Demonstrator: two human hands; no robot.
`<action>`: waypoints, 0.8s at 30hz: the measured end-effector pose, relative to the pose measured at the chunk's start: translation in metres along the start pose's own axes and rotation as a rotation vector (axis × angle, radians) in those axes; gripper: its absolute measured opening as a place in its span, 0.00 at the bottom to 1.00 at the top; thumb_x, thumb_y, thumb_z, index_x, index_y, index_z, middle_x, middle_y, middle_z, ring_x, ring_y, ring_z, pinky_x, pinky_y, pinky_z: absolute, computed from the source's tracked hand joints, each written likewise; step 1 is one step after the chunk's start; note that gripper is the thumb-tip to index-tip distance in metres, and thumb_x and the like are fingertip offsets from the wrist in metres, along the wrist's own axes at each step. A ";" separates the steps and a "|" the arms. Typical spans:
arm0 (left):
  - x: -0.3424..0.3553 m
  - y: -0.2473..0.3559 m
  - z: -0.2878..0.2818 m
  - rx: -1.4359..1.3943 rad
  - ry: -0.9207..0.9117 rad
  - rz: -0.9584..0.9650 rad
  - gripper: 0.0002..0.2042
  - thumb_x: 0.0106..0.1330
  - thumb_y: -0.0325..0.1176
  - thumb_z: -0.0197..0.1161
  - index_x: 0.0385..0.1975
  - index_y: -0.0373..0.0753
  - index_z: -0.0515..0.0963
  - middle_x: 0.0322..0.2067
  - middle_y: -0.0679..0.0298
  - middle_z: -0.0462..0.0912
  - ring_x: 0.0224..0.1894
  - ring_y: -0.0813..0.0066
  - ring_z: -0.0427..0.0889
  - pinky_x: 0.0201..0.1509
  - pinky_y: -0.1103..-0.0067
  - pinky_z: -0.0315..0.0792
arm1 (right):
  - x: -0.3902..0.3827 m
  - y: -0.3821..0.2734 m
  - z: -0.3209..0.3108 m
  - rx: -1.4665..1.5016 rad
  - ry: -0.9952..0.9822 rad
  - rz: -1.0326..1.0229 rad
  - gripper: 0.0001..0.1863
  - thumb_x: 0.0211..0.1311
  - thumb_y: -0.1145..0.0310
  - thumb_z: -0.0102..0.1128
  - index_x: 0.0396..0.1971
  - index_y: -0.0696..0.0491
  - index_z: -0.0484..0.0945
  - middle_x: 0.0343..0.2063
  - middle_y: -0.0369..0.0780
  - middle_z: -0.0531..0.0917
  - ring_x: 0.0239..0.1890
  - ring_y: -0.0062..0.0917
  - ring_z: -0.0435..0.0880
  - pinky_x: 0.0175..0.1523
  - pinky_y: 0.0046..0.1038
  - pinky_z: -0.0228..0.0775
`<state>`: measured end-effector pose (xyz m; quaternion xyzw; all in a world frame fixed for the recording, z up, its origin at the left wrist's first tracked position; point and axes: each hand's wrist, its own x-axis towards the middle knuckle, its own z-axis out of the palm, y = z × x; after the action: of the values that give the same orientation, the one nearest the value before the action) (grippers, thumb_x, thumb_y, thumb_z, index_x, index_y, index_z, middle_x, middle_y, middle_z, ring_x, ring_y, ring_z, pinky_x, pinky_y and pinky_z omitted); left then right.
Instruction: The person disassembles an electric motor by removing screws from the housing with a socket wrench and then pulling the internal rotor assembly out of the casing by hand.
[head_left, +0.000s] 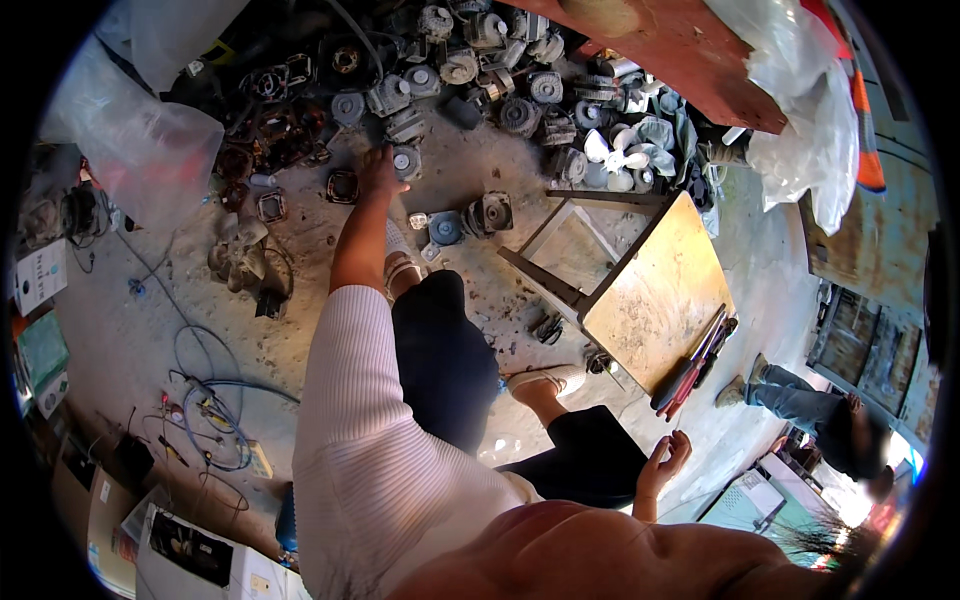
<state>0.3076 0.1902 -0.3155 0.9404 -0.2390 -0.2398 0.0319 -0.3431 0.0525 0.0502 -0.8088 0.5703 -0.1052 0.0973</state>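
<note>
The biggest thing is the grey concrete floor, dusty and crowded. Past the reaching hand lies a big heap of old motor parts, round and grey, piled close together. To the right of that hand, well apart, a small wooden table stands with long red-handled tools lying on its near edge. On the other side, big clear plastic bags sit on the floor, and blue and black cables curl about nearer the person.

The left hand is stretched far out, down at the near edge of the heap. It is touching or almost touching a small round motor part with a pale face. I cannot tell if the fingers have closed on it. It looks like the picking up is only starting: the part lies on the floor and nothing is lifted.

The right hand hangs low by the person's knee, fingers loosely curled, holding nothing.

Other loose parts lie right beside the small one, a square frame on one side and a blue-grey motor nearer the feet, so there is little room around it.
</note>
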 end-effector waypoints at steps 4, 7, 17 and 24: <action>-0.011 0.003 0.006 0.052 0.054 -0.074 0.50 0.40 0.54 0.78 0.66 0.47 0.59 0.64 0.59 0.65 0.68 0.58 0.59 0.72 0.52 0.44 | 0.005 -0.009 0.003 -0.031 0.001 -0.048 0.09 0.67 0.71 0.55 0.44 0.58 0.74 0.47 0.44 0.75 0.49 0.32 0.74 0.49 0.30 0.69; -0.027 0.006 0.014 -0.054 0.129 -0.171 0.48 0.40 0.57 0.76 0.64 0.47 0.61 0.62 0.60 0.67 0.68 0.60 0.59 0.73 0.52 0.40 | 0.007 -0.015 0.005 -0.022 -0.002 -0.040 0.08 0.66 0.72 0.55 0.42 0.59 0.74 0.47 0.45 0.76 0.50 0.35 0.74 0.48 0.31 0.68; -0.027 0.013 0.000 -0.012 0.047 -0.228 0.47 0.40 0.62 0.71 0.63 0.47 0.65 0.61 0.60 0.72 0.69 0.63 0.59 0.73 0.50 0.34 | 0.010 -0.021 0.004 -0.033 0.010 -0.067 0.06 0.65 0.73 0.55 0.38 0.59 0.75 0.45 0.48 0.76 0.49 0.38 0.75 0.49 0.34 0.69; -0.056 -0.013 -0.013 -0.795 -0.198 -0.147 0.43 0.42 0.69 0.66 0.53 0.40 0.79 0.55 0.52 0.77 0.66 0.60 0.65 0.70 0.67 0.53 | 0.008 -0.008 -0.001 -0.004 0.071 -0.131 0.05 0.65 0.73 0.56 0.38 0.57 0.76 0.42 0.44 0.79 0.49 0.36 0.77 0.46 0.32 0.70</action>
<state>0.2762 0.2276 -0.2817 0.8418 -0.0618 -0.4044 0.3521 -0.3340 0.0479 0.0536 -0.8404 0.5194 -0.1389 0.0683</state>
